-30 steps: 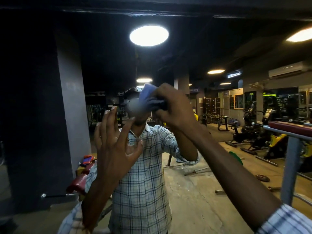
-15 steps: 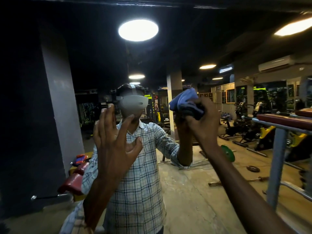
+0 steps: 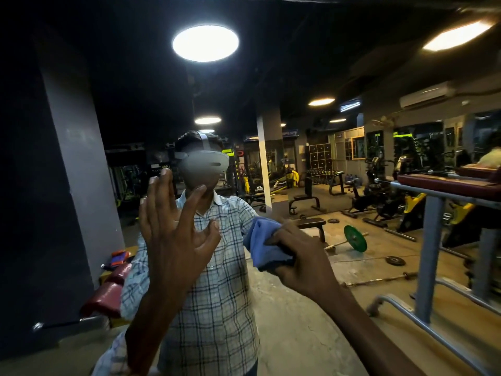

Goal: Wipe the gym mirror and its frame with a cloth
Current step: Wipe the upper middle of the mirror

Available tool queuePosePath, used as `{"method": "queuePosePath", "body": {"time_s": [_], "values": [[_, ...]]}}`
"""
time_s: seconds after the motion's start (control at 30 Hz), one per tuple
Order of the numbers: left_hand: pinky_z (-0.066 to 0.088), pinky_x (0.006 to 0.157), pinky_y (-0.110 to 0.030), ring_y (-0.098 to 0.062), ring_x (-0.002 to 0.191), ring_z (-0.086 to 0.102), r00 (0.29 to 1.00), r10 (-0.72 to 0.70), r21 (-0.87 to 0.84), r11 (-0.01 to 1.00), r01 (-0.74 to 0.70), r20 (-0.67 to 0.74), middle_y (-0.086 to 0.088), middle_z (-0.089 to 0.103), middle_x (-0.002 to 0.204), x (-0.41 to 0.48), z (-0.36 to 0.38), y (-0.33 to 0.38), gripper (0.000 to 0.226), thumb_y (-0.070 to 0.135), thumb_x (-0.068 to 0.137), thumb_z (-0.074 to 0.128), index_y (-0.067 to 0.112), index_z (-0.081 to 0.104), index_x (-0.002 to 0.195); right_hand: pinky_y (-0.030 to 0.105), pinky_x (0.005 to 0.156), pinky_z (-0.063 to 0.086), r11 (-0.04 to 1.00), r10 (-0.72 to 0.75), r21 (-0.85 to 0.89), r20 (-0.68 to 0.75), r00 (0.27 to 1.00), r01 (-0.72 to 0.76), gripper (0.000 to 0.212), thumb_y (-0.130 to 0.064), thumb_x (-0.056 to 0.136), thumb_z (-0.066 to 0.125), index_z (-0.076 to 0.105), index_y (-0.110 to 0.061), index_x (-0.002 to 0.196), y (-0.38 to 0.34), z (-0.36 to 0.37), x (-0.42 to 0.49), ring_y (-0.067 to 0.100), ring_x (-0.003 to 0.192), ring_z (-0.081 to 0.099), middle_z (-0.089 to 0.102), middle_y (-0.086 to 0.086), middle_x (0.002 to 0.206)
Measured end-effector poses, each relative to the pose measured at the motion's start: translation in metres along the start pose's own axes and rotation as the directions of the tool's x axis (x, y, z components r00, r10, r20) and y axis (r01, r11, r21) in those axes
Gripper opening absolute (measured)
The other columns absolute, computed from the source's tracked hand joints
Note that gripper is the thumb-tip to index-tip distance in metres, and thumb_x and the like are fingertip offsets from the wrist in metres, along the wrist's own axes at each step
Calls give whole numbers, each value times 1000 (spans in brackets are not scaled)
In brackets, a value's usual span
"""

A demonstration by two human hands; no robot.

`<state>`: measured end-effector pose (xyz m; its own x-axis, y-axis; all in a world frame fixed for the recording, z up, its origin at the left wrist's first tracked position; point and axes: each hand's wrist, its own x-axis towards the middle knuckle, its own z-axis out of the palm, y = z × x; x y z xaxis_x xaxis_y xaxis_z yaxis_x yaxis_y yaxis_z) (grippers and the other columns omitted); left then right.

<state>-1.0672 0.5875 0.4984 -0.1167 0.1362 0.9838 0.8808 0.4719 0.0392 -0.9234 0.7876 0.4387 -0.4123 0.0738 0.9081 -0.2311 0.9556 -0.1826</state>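
wiping the mirror point(image 3: 298, 77) glass looked to be the step in hand: the right hand point(image 3: 301, 256) gripped the bunched blue cloth point(image 3: 264, 244) against it, while the left hand point(image 3: 173, 234) was spread open. next it likely needed pressed sweeps toward the frame, which was out of view.

single head-worn camera faces the mirror point(image 3: 298, 308) straight on, near.

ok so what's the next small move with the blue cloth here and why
Probably sweep the bunched blue cloth sideways across the large wall mirror. The right hand grips it at the reflection's chest height, with much glass on either side; the left hand is spread open, holding nothing.
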Motion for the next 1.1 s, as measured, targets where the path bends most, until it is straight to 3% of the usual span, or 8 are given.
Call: {"method": "queuePosePath", "body": {"time_s": [0.13,0.23,0.6,0.77,0.87,0.93,1.0,1.1], "values": [[8,126,-57,-33,160,9,1000,-13,1,1000,13,10,-14,14,172,-3,3,6,68,50,86,64,22,57,147,18,70,47,994,98,63,-171,980,-88,30,-21,68,78,66,-18,95,15,-15,-8,-3,90,56,60,-12,97],[6,126,-55,-32,160,6,999,-34,9,999,34,17,-14,12,172,-4,5,7,70,50,84,68,22,57,147,33,68,50,988,143,89,-271,952,-123,34,1,65,83,66,-13,90,13,-5,-12,12,84,59,62,-2,91],[6,127,-54,-31,160,5,998,-62,5,998,62,-21,-14,12,172,-8,13,19,71,49,84,70,22,56,147,30,73,53,991,136,34,-241,961,-131,38,-3,69,82,65,-19,99,24,-23,-9,8,91,61,63,-6,99],[8,126,-55,-29,160,5,995,-95,9,995,96,-37,-11,12,172,-11,18,26,74,52,82,71,25,54,149,17,83,53,908,418,240,-556,718,-343,43,-4,74,79,63,-29,104,30,-37,5,-6,96,59,62,-17,102],[5,126,-52,-27,160,5,992,-114,-1,993,114,-56,-11,13,172,-13,23,34,74,52,82,72,26,55,149,21,74,50,987,159,83,-329,931,-139,36,-2,68,83,69,-17,98,26,-25,-3,6,89,59,64,-6,97],[5,126,-51,-26,160,4,992,-110,-2,994,110,-68,-11,14,172,-13,27,39,71,50,82,72,25,56,147,23,71,49,996,71,63,-246,967,-57,34,-4,67,81,69,-16,96,38,-38,-3,7,87,59,64,-6,95],[5,126,-51,-23,160,4,991,-116,-6,993,116,-73,-11,14,172,-12,30,45,70,49,82,72,25,57,147,20,76,51,986,163,87,-367,916,-141,33,-11,72,77,67,-23,101,54,-58,-2,2,93,60,64,-13,98],[9,126,-55,-26,160,8,987,-130,-12,992,129,-96,-11,17,171,-11,36,58,69,48,82,72,25,58,145,30,85,58,900,436,266,-575,692,-345,41,-3,74,75,65,-26,107,68,-75,0,2,98,63,67,-10,105]]}}
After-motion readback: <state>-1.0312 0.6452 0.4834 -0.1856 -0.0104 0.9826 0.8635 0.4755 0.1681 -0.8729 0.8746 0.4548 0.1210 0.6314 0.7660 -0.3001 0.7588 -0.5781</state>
